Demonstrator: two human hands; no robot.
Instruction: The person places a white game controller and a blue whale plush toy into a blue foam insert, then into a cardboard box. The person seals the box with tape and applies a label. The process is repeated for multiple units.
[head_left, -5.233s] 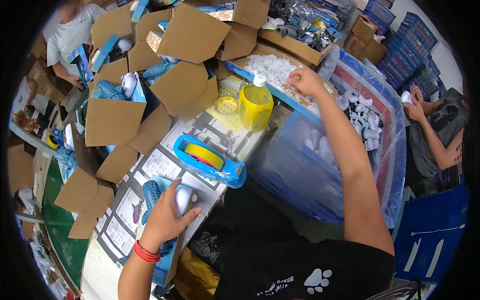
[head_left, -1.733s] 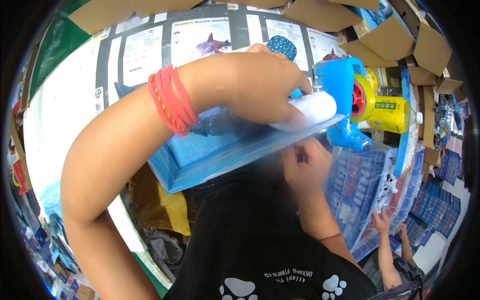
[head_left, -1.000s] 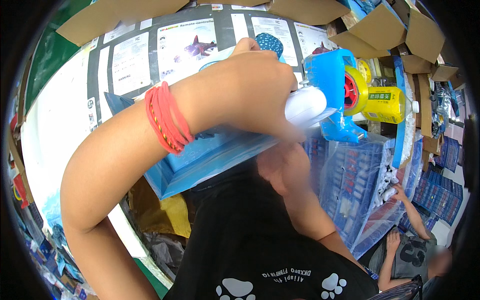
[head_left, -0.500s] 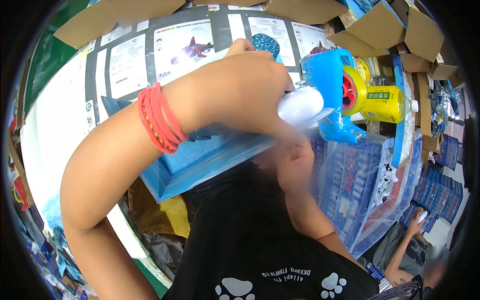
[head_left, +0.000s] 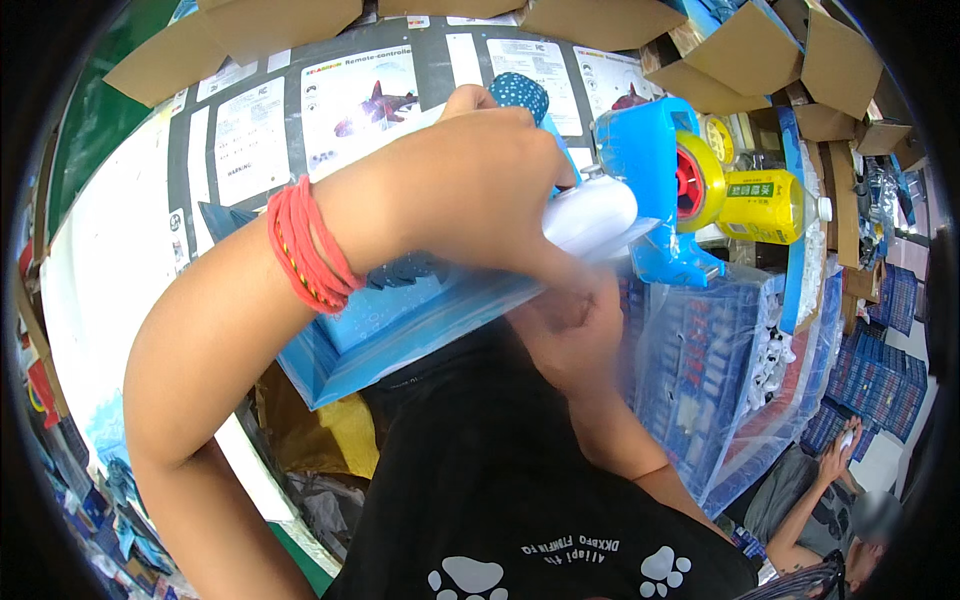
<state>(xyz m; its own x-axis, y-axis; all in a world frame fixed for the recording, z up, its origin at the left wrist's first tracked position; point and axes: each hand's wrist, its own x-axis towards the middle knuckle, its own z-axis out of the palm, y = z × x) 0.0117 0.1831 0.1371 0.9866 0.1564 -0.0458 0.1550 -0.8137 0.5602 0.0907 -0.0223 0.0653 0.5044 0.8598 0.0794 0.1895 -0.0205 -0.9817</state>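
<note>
My left hand (head_left: 480, 185) is wrapped around a white rounded plastic part (head_left: 590, 215) and presses it against the edge of a flat blue printed box (head_left: 400, 320). Red elastic bands (head_left: 305, 245) circle that wrist. My right hand (head_left: 565, 320) sits under the box's right end, blurred, its fingers against the box's underside. A dark blue dotted toy piece (head_left: 520, 90) shows just above the left hand.
A blue tape dispenser with yellow tape (head_left: 665, 190) and a yellow bottle (head_left: 765, 205) stand right of the hands. Printed sheets (head_left: 350, 95) cover the table. Open cardboard boxes (head_left: 760, 50) line the top. A clear bag of blue packs (head_left: 720, 370) lies lower right, beside another person's hand (head_left: 835, 460).
Since five seconds ago I brought the white part and blue box close under my head. Over the last second my left hand shifted slightly; my right hand moved beneath the box.
</note>
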